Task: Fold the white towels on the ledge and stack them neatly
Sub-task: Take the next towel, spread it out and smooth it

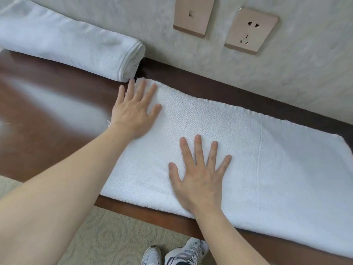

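The flat white terry towel (238,155) lies spread lengthwise along the dark polished wooden ledge (47,119), its near edge running close to the ledge's front lip and its far edge stopping short of the wall, so a strip of bare wood shows behind it. Two faint crease lines cross it from front to back.

Your left hand (133,111) rests palm down on the towel's left end, fingers straight and spread, gripping nothing; the outer fingers reach past the towel's edge onto the wood. Your right hand (198,178) lies flat near the middle of the towel, towards its front edge, fingers fanned out and straight, pressing the cloth and holding nothing. Both forearms are bare.

Just beyond your left fingertips lies a second white towel rolled into a long cylinder (72,44), set against the wall at the back left of the ledge; its open end faces the flat towel and sits just beside that towel's far left corner.

The ledge gleams with window light on its left part. Behind it rises a pale textured wall (305,64) bearing two gold-toned plates: a switch plate (193,15) and a power socket (251,30) beside it. Below the ledge you see beige carpet (107,236) and your grey-and-white trainers (177,253).
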Demonstrator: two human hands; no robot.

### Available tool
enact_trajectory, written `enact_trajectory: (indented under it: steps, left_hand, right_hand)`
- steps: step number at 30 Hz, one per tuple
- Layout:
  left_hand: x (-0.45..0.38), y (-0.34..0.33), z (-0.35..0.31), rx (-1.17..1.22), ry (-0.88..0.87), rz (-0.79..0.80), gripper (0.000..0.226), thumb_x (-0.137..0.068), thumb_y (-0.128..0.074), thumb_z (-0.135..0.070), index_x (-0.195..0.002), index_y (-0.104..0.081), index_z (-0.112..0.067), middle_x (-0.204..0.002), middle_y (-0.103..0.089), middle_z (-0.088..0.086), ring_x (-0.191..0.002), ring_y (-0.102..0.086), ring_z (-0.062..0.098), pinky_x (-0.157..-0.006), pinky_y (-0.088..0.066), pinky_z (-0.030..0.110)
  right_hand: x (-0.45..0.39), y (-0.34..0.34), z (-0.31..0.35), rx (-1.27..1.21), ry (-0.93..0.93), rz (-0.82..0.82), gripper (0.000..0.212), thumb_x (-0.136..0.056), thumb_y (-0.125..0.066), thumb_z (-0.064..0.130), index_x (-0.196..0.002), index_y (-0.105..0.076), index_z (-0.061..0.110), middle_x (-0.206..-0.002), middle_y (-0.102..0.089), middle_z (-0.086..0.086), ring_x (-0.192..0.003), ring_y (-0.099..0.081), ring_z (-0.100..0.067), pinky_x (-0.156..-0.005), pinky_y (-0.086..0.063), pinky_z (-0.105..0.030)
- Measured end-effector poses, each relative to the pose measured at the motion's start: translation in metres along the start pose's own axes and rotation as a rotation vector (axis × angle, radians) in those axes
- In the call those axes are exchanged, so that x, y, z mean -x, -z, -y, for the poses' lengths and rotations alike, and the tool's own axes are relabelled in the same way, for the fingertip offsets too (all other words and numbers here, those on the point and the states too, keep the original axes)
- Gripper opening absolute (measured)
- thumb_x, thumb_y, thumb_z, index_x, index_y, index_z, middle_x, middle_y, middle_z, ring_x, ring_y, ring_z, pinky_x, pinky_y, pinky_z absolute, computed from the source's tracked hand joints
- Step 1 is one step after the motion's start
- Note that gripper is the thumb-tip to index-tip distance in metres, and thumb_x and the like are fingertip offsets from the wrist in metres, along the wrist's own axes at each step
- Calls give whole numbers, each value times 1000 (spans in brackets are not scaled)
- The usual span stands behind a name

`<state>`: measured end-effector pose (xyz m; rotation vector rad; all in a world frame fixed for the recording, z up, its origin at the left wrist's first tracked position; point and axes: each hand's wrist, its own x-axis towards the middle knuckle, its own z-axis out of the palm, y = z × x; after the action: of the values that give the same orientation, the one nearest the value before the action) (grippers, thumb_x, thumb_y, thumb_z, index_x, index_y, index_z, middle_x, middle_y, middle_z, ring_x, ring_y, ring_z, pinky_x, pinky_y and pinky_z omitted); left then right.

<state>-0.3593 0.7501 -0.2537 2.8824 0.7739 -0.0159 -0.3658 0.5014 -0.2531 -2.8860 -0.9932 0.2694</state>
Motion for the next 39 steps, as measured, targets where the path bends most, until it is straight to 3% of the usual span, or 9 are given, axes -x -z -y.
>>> enact_trajectory:
  steps: [3,5,9,17,22,29,33,36,39]
  left_hand:
    - [8,1,-35,11,-192,-67,69,-100,-11,-64,-161,-4,-32,-169,3,4,-155,8,29,-125,6,49]
    - [15,-6,-48,39,-301,-4,68,-99,-8,-67,-160,3,-38,-169,9,-3,-154,16,21,-124,12,45]
    - [9,-11,-24,48,-167,36,67,-98,-6,-66,-158,9,-40,-167,17,-10,-153,20,16,-124,13,43]
    - [-5,-1,-32,57,-49,-16,67,-101,-11,-64,-161,-3,-35,-170,3,1,-155,9,25,-125,6,46]
    - [-6,-6,-119,74,-445,22,64,-101,-4,-61,-159,7,-37,-169,3,-2,-155,11,22,-124,11,47]
    - [-15,-23,-127,43,-365,86,67,-97,3,-64,-159,7,-39,-168,7,-10,-155,11,16,-125,8,43]
    - [-15,-23,-132,27,-335,83,65,-99,0,-65,-158,7,-41,-168,5,-11,-155,9,15,-125,6,43]
    - [-12,-21,-132,9,-338,96,64,-99,0,-65,-158,8,-41,-168,5,-10,-155,9,15,-126,4,44]
    - [-11,-18,-137,-39,-311,124,68,-98,3,-67,-159,9,-38,-168,9,-7,-154,15,18,-125,7,46]
  right_hand:
    - [0,-1,1,4,-11,2,70,-97,-17,67,-160,-4,38,-169,1,0,-153,9,-40,-114,1,-74]
    - [-1,-1,1,12,-11,-2,70,-97,-18,67,-160,-6,38,-169,-1,0,-153,8,-41,-114,0,-74]
    - [-2,-2,1,7,-11,-13,70,-97,-22,66,-160,-13,37,-169,-6,-1,-153,4,-41,-114,-3,-75]
    - [-3,-3,1,-6,-9,-46,70,-97,-28,64,-159,-20,33,-168,-14,-4,-153,-3,-44,-112,-9,-76]
    - [-3,-4,-3,-120,-100,-140,63,-101,-30,42,-157,-31,13,-165,-24,-8,-153,-19,-32,-117,-16,-67]
    - [-2,-7,-10,-344,-133,-265,50,-102,-30,28,-146,-44,12,-159,-37,-6,-152,-23,-16,-120,-16,-54]
    - [0,4,-39,-556,-185,-336,48,-103,-34,35,-149,-36,20,-165,-24,2,-152,-14,-9,-121,-19,-39]
    - [-10,20,-100,-295,-232,-274,53,-104,-27,42,-154,-29,25,-168,-12,-1,-155,-7,-19,-126,-8,-45]
    - [-17,30,-167,-96,-366,-90,58,-104,-13,51,-160,-5,36,-169,7,1,-155,12,-22,-124,4,-54]
